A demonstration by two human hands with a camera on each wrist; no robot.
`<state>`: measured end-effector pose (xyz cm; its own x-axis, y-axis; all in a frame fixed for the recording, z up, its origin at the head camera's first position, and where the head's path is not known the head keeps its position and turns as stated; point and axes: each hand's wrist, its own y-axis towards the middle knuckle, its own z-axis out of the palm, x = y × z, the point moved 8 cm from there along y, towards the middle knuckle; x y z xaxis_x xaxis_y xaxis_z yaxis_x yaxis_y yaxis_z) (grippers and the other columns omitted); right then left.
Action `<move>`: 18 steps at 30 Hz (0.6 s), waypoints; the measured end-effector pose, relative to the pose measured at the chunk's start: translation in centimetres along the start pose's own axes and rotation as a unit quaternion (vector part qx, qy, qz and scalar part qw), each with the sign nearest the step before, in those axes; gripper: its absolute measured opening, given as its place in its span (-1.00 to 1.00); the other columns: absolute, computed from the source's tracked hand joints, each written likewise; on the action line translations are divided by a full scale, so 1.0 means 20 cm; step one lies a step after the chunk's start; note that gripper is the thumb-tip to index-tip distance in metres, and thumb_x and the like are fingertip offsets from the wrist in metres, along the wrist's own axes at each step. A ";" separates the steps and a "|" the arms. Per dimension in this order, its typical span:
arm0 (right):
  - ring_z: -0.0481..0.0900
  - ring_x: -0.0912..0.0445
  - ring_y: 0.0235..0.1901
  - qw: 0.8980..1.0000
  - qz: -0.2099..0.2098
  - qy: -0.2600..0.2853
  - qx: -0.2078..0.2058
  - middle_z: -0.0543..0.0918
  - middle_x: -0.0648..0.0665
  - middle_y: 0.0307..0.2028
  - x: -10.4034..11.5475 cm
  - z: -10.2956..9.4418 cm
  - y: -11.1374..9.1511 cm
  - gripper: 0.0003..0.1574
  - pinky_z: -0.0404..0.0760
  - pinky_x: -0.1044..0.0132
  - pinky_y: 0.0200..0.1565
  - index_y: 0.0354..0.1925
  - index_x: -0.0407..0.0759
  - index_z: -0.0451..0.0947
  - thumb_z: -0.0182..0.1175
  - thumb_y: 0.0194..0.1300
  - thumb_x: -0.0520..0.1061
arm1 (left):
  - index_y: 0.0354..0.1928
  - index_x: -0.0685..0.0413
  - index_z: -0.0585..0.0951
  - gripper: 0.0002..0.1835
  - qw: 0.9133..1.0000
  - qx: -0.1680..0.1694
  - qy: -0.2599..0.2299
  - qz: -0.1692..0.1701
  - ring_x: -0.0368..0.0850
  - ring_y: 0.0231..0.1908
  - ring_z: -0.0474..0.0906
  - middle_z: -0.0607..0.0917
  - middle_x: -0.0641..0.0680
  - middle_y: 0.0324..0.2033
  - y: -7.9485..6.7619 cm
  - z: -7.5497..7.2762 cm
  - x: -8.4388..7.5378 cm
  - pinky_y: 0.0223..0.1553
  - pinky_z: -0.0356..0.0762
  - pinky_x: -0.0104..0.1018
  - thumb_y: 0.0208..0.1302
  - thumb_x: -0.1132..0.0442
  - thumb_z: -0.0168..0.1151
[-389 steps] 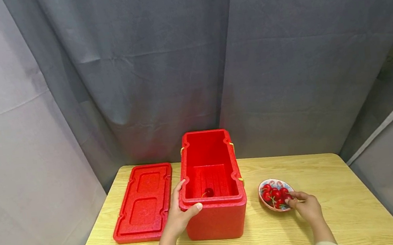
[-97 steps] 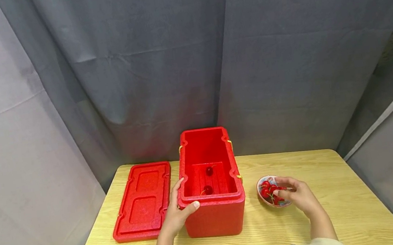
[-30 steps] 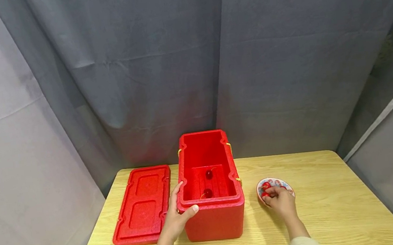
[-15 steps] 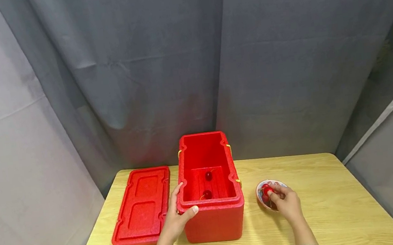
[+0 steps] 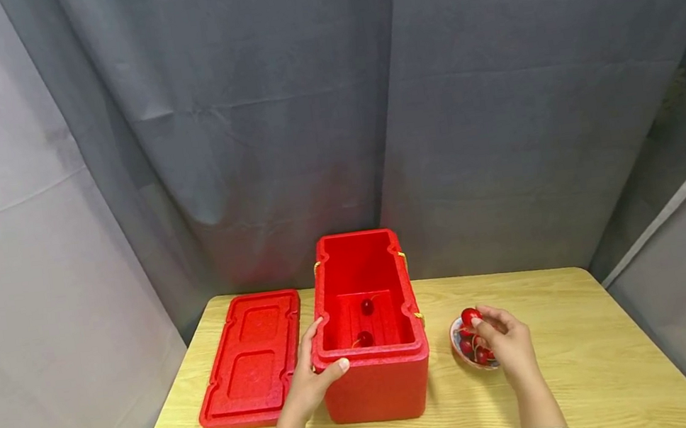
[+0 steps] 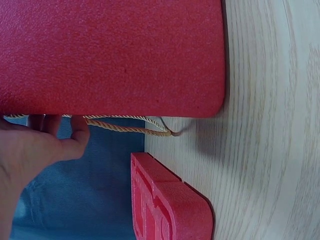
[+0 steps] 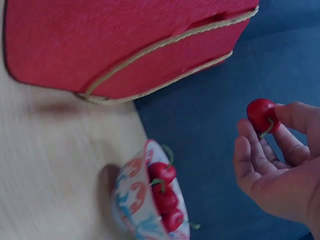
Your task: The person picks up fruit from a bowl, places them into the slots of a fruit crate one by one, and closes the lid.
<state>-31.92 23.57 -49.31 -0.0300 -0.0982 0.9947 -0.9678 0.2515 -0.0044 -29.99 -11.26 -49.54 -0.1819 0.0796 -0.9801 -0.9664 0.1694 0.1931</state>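
My right hand (image 5: 508,342) pinches one red cherry (image 5: 470,315) between thumb and fingertips. In the right wrist view, that cherry (image 7: 262,115) has a short green stem and is held apart from the patterned bowl (image 7: 133,194). Several other cherries (image 7: 165,200) lie in the bowl. At the front left corner of an open red foam box (image 5: 374,390), my left hand (image 5: 306,388) grips the rim, thumb at the front and fingers along the side. Two cherries lie on the box floor, one farther back (image 5: 367,306) and one nearer the front (image 5: 365,338).
The red lid (image 5: 250,361) lies flat on the wooden table (image 5: 592,355), left of the box. Yellow rope (image 7: 150,50) loops hang along the box's sides. A grey curtain (image 5: 283,143) stands behind the table.
Over the last second, my right hand has lifted a cherry from among those in the bowl. A second cherry lay in the box by 3.2 s ago. The left hand keeps its grip.
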 end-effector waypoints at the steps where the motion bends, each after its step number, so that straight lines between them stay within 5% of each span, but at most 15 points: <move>1: 0.56 0.20 -0.27 1.000 -0.002 0.004 -0.001 0.50 -0.26 -0.03 0.02 0.00 0.00 -0.54 0.57 0.36 -0.22 0.15 -0.33 0.38 0.11 0.32 -0.20 | 0.38 -0.31 0.08 -0.12 1.000 0.000 0.002 0.000 0.15 0.22 0.18 0.13 0.07 0.32 0.00 0.00 0.00 0.01 0.41 -0.17 0.08 0.24 0.33; 11: 0.53 0.16 -0.24 0.999 -0.025 -0.028 0.020 0.50 -0.25 -0.03 0.17 0.05 -0.01 -0.46 0.54 0.39 -0.25 0.12 -0.28 0.42 0.24 0.23 -0.07 | 0.39 -0.22 0.07 -0.13 1.000 0.003 -0.004 -0.001 0.24 0.23 0.16 0.09 0.08 0.32 0.00 0.00 -0.02 0.03 0.40 -0.16 0.09 0.27 0.32; 18: 0.55 0.12 -0.21 0.998 -0.036 -0.024 0.038 0.54 -0.19 -0.08 0.27 0.11 0.01 -0.46 0.55 0.35 -0.20 0.10 -0.29 0.45 0.26 0.21 -0.05 | 0.41 -0.08 0.04 -0.11 1.000 0.006 -0.004 -0.004 0.20 0.19 0.22 0.11 0.22 0.31 -0.03 0.03 -0.11 0.03 0.40 -0.14 0.08 0.29 0.30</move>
<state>-32.80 20.98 -44.19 0.0305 -0.1600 0.9867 -0.9839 0.1689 0.0578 -28.96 -10.97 -47.39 -0.1734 0.0865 -0.9810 -0.9654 0.1823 0.1867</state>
